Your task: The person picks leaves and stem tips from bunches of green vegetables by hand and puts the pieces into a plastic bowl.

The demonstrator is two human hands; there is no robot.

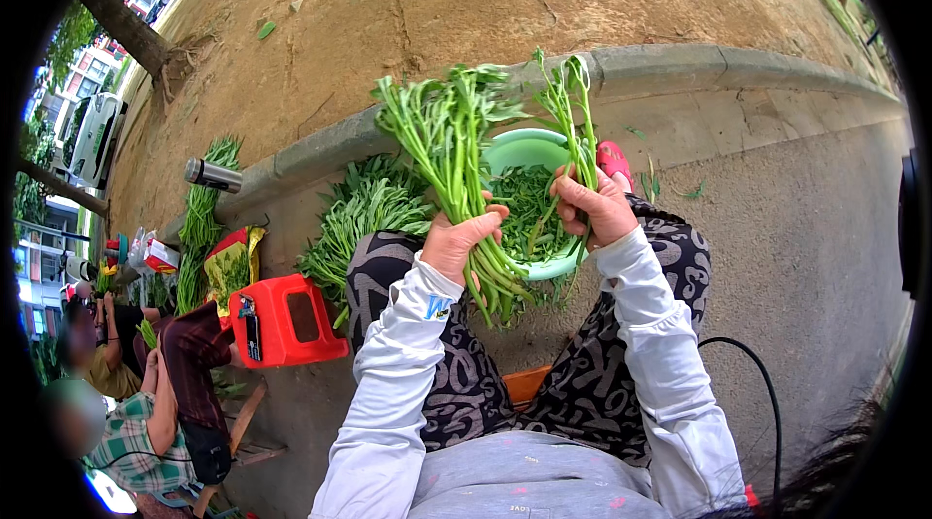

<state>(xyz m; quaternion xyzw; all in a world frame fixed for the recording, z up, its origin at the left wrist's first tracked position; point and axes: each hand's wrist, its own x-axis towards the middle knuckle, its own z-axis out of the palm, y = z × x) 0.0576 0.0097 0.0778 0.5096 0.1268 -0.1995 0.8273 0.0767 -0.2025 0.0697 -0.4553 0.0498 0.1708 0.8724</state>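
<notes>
My left hand [460,236] grips a thick bunch of water spinach [455,155], leaves pointing away from me and cut stems hanging below my fist. A smaller bundle of greens [573,111] is pinched in my right hand [597,207], its stems standing up past my fingers and some strands trailing down. Between and beyond my hands is a pale green plastic basin [526,144] on the ground in front of my knees. Loose leaves and stem pieces [528,213] lie inside it. Part of the basin is hidden by my hands and the greens.
More leafy greens [375,209] are heaped left of the basin. A red plastic container [287,321], a yellow-red bag [234,264] and a steel flask [212,175] stand further left. Seated people [138,439] handle greens there. A concrete kerb [655,67] runs beyond the basin.
</notes>
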